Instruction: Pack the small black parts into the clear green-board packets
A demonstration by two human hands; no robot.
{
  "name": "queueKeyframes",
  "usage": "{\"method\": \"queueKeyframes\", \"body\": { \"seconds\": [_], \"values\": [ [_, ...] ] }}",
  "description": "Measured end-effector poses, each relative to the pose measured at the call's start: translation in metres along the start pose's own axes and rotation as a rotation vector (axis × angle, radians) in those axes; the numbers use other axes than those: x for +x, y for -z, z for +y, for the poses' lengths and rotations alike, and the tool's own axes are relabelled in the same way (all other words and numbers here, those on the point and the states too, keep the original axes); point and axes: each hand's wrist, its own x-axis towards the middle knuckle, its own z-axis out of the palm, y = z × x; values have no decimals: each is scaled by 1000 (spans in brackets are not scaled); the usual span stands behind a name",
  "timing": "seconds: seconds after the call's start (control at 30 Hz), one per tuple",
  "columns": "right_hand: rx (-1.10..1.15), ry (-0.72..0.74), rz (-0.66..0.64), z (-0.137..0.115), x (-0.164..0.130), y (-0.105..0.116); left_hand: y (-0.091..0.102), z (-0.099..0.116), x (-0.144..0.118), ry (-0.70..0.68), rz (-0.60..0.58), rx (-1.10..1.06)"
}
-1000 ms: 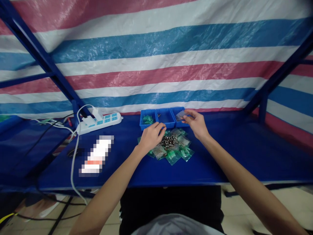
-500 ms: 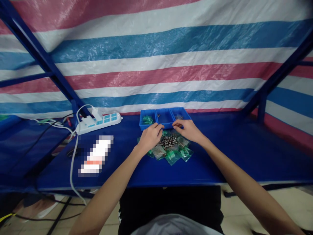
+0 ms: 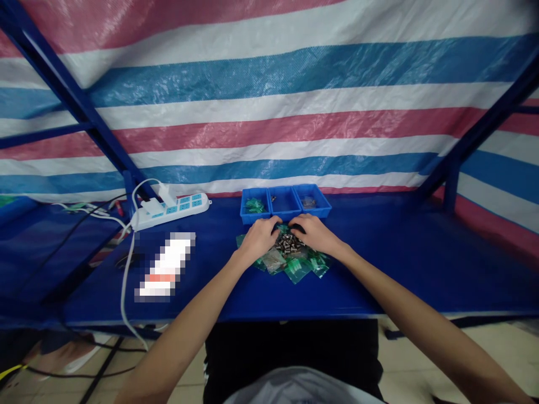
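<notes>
Flanking screw pile [image 3: 289, 243]: left hand [image 3: 261, 238], right hand [image 3: 315, 234].

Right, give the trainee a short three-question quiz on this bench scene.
1. True or false: both hands rest on the pile of green bags and small metal parts.
2. How many compartments does the blue tray have? A) two B) three C) five
3. Fill in: the white power strip lies to the ____ of the tray.

Key:
1. True. The left hand and right hand both sit at the far edge of the pile on the blue table.
2. B.
3. Left.
</notes>
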Motion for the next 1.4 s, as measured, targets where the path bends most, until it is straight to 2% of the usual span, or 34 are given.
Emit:
{"method": "queueKeyframes", "body": {
  "seconds": [0.13, 0.3, 0.47, 0.63, 0.73, 1.0, 1.13, 1.4],
  "values": [
    [87, -17, 32, -1, 1, 2, -4, -2, 2, -8, 68, -195],
    [211, -41, 125, -2, 1, 2, -5, 0, 3, -18, 155, -298],
    [279, -84, 223, -3, 1, 1, 2, 10, 3, -53, 249, -352],
    [418, -158, 223, -4, 2, 2, 10, 17, 3, -80, 358, -453],
    [541, -172, 235, -3, 3, 2, 11, 17, 3, -93, 358, -463],
    [826, -297, 289, 0, 4, 2, 9, 15, 1, -211, 293, -250],
    [940, -316, 311, -2, 4, 3, 7, 11, 1, -258, 256, -205],
    [956, -335, 250, -13, 4, 7, 7, 12, 0, -181, 280, -146]
  ]
}}
